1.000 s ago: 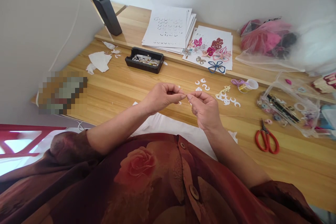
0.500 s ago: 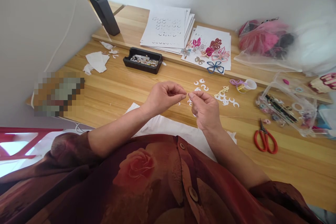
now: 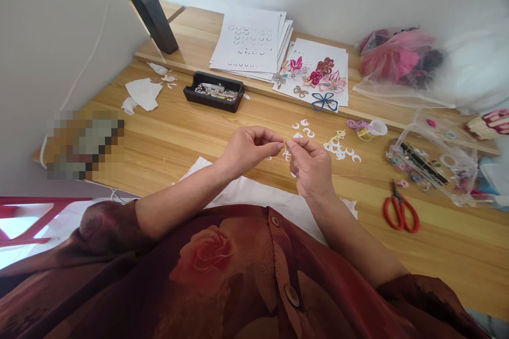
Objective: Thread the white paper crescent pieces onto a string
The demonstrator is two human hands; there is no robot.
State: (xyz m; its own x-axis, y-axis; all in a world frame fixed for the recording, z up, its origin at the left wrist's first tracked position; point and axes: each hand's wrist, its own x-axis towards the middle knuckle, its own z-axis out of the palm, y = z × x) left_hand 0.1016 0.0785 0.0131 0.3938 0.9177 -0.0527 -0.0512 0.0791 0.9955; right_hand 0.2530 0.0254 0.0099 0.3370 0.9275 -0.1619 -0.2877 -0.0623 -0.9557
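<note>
My left hand (image 3: 249, 149) and my right hand (image 3: 311, 163) meet over the wooden table (image 3: 175, 137), thumb and forefinger of each pinched together. Whatever lies between the fingertips is too small to name. Behind and beneath the hands, white crescent-shaped cutouts (image 3: 308, 132) are scattered on the wood, and more cutouts (image 3: 340, 152) lie in a heap to the right of my right hand. A white sheet (image 3: 258, 193) is spread under my forearms, partly hidden by them and my shirt.
A black tray (image 3: 214, 92) of beads stands behind the hands. Flower ornaments (image 3: 316, 77) rest on paper beside a stack of punched sheets (image 3: 250, 42). To the right are red-handled scissors (image 3: 401, 212), a clear plastic box (image 3: 433, 164) and a small cup (image 3: 371, 130).
The camera view has shifted slightly, so the table things sit a little further left. Both hands keep their pinch, fingertips close together as before.
</note>
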